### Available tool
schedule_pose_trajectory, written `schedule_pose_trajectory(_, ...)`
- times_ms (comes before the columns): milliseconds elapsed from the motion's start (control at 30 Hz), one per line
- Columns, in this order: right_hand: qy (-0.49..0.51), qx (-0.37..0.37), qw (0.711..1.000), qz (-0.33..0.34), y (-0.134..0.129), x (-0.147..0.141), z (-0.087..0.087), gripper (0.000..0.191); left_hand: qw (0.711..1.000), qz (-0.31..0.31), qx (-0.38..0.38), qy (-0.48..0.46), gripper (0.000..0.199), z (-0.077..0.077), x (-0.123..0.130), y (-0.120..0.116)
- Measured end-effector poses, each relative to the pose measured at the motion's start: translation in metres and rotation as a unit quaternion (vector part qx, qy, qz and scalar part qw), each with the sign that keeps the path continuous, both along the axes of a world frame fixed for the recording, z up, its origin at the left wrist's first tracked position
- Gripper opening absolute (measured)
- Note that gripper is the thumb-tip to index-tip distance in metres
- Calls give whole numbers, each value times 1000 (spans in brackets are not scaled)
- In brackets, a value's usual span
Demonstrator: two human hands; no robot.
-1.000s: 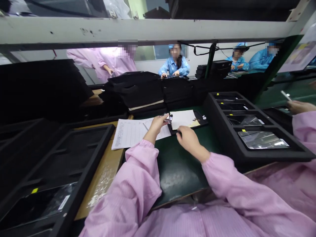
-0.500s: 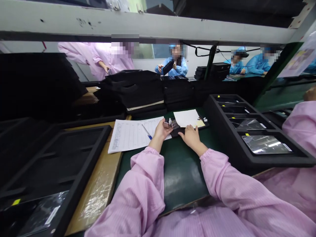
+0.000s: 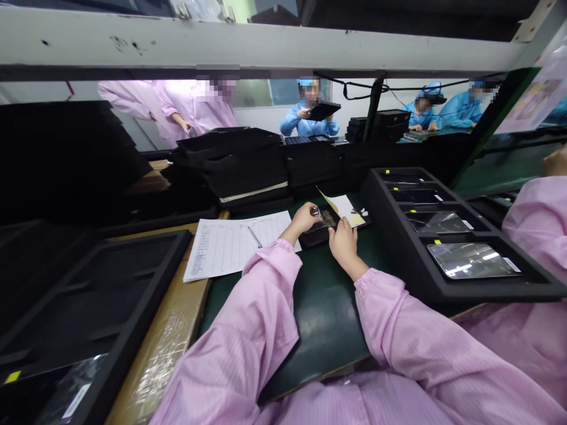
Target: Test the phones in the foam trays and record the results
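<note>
A small black tray [image 3: 315, 237] lies on the green table, with a white sheet with yellow parts [image 3: 349, 208] on its right side. The sheet's left edge is lifted and bent. My right hand [image 3: 344, 239] pinches its near edge. Over the tray's left part, my left hand [image 3: 306, 218] has its fingers closed round a small shiny item [image 3: 315, 211], too small to name. Left of the hands lies a printed form [image 3: 230, 242] with a blue and white pen [image 3: 254, 236] on it.
A black foam tray [image 3: 398, 260] with several glossy screens stands at the right, another foam tray [image 3: 155, 277] on a brown carton [image 3: 177, 330] at the left. Black stacks [image 3: 248, 165] line the back. A co-worker's pink sleeve [image 3: 540, 224] is at the right edge.
My left hand has moved right and turned palm down over the tray. The white sheet's left edge has risen, with my right hand's fingers now closed at it. The view has shifted slightly.
</note>
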State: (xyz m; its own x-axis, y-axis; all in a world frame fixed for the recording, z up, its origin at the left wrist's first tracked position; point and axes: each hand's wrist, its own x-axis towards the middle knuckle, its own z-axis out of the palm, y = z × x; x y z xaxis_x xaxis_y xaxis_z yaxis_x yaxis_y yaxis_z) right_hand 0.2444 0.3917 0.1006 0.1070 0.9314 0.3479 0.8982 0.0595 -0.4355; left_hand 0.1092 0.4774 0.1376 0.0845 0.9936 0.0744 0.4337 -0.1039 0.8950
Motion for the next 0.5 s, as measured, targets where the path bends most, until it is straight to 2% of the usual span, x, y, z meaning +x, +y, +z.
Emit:
schedule_pose_trajectory(167,15,0,1000,-1,-2,-3,0,45,994,-66,17,82,27,1,4,5)
schedule_pose_trajectory(300,24,6,1000,12,-3,-4,0,42,992,-61,35,108,34,-3,3,-3)
schedule_pose_trajectory(500,46,43,997,43,-4,-4,2,47,993,-27,46,103,33,-8,3,-15)
